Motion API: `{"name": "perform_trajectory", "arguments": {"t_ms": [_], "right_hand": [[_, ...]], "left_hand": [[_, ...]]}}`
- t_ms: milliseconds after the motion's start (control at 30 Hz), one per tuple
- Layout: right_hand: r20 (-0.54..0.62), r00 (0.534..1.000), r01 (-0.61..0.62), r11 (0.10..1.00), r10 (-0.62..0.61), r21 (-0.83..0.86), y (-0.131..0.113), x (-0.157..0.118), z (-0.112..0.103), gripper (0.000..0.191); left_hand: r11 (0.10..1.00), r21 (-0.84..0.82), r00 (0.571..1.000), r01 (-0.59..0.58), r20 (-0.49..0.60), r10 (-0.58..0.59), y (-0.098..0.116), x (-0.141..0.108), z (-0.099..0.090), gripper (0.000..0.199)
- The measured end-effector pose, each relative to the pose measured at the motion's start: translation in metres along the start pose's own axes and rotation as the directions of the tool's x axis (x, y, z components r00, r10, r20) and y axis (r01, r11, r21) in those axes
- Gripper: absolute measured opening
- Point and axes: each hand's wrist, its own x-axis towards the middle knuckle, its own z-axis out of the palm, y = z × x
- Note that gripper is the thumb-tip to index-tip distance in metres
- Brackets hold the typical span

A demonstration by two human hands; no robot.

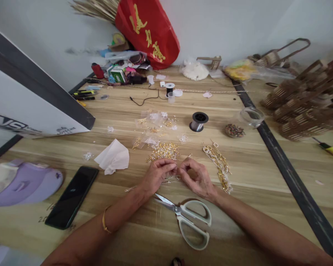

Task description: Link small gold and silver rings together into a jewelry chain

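My left hand and my right hand meet fingertip to fingertip over the table, both pinched. What the left fingers hold is too small to make out. A thin gold-coloured piece sticks up by the right fingers; I cannot tell if it is gripped. Just beyond lies a heap of small gold and silver beads. Under the hands is a silver chain, partly hidden. Scissors with pale handles lie slightly spread, nearer me. Right of my right hand lies a bunch of gold and silver chains.
A wire spool and a clear jar with dark beads stand farther back. At left are a phone, a white tissue, a purple object and a large box. Woven baskets crowd the right.
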Motion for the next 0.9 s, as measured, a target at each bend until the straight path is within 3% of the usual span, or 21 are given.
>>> {"name": "perform_trajectory", "arguments": {"t_ms": [900], "right_hand": [[0.005, 1.000, -0.030, 1.000, 0.030, -0.007, 0.0020, -0.0004, -0.0010, 0.007]], "left_hand": [[1.000, 0.017, 0.999, 0.002, 0.044, -0.003, -0.0006, 0.0003, -0.0008, 0.023]]}}
